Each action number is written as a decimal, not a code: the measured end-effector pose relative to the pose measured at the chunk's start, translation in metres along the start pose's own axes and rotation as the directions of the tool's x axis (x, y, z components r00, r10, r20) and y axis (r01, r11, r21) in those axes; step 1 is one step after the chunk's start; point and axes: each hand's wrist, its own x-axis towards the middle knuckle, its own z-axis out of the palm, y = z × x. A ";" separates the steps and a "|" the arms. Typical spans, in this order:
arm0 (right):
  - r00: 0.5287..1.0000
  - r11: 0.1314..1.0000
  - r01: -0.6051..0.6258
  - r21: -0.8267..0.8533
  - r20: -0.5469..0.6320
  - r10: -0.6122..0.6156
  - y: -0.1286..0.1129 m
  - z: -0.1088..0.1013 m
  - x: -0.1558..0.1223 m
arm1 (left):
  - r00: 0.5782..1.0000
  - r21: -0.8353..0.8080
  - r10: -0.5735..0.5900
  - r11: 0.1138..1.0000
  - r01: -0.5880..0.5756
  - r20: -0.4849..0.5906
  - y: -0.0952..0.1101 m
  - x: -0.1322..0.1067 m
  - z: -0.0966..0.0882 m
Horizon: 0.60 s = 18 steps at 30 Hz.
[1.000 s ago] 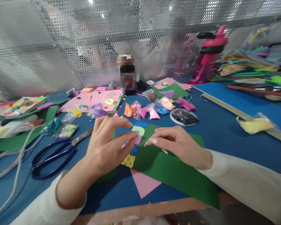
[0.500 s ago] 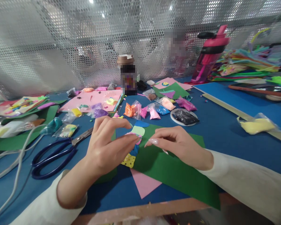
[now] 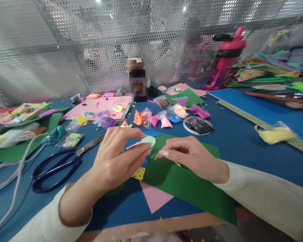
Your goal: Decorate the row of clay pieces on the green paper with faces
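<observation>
My left hand (image 3: 116,159) is pinched on a small pink foam piece (image 3: 136,145), thumb and fingertips closed on it just above the green foam sheet (image 3: 189,183). A pale green round piece (image 3: 149,140) and a blue piece lie right behind it. My right hand (image 3: 192,156) rests on the green sheet with curled fingers, its index fingertip close to the pink piece; nothing shows in it. A yellow dotted scrap (image 3: 138,173) and a pink triangle (image 3: 155,198) stick out below the sheet.
Blue-handled scissors (image 3: 58,164) lie to the left by white cables (image 3: 12,174). Several small bags of coloured clay (image 3: 164,119) sit behind, with a black-filled lid (image 3: 198,125), pink sheets (image 3: 101,107), a coffee cup (image 3: 137,79), a pink bottle (image 3: 226,57) and a yellow clay bag (image 3: 276,133).
My left hand has lifted the pink piece a little and tilted it towards me. My right hand has barely shifted.
</observation>
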 end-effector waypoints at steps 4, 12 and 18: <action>1.000 1.000 0.001 -0.003 -0.003 -0.001 0.001 0.000 0.001 | 1.000 -0.015 -0.006 1.000 0.006 -0.030 0.001 -0.001 0.001; 1.000 1.000 -0.006 -0.012 -0.003 0.006 0.000 0.000 0.001 | 0.998 -0.034 -0.003 0.999 0.001 -0.068 0.000 -0.001 0.001; 1.000 1.000 -0.002 -0.011 0.010 0.002 -0.001 0.000 0.000 | 0.997 -0.029 -0.007 1.000 0.005 -0.072 0.000 -0.002 0.001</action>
